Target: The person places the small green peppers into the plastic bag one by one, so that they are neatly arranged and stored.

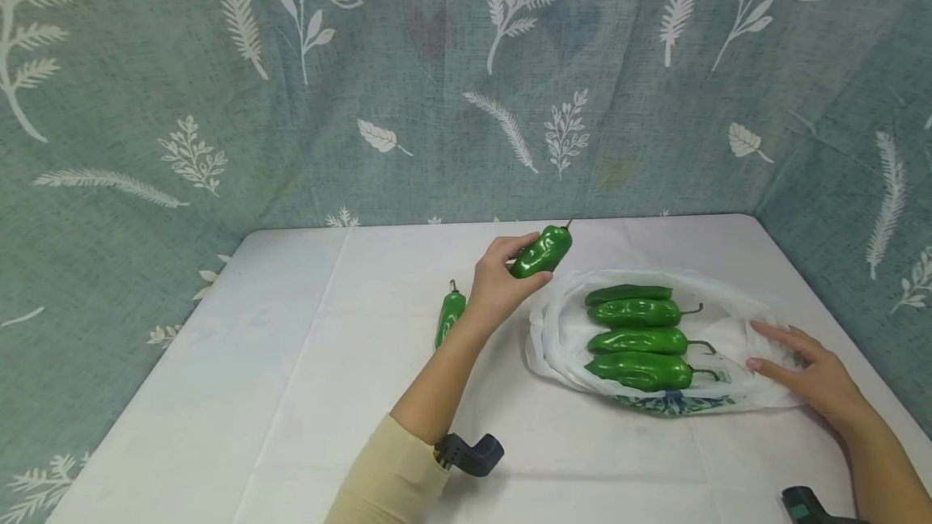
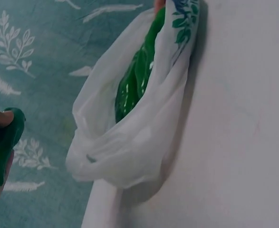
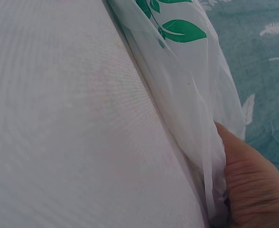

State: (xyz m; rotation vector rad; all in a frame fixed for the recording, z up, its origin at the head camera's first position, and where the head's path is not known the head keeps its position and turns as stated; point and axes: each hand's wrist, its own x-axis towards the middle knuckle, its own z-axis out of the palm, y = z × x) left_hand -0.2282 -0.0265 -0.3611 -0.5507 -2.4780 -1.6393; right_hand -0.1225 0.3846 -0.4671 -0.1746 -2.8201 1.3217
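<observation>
Raised over the far middle of the table, my left hand (image 1: pixel 501 285) grips a glossy green chili pepper (image 1: pixel 544 251) between thumb and fingers, its stem pointing away. The same pepper (image 2: pixel 5 147) shows at the left edge of the left wrist view. To the right lies a white plastic bag (image 1: pixel 542 346), its opening spread wide. Several green peppers (image 1: pixel 641 341) lie side by side inside. My right hand (image 1: pixel 811 366) rests on the bag's right end, fingers extended and thumb apart. In the right wrist view the thumb (image 3: pixel 251 175) touches the plastic.
Another green pepper (image 1: pixel 450 315) lies on the white-covered table (image 1: pixel 306 395), partly behind my left forearm. A patterned green-blue cloth (image 1: pixel 437 103) stands at the back and sides. Dark devices (image 1: pixel 473 455) are worn on both wrists.
</observation>
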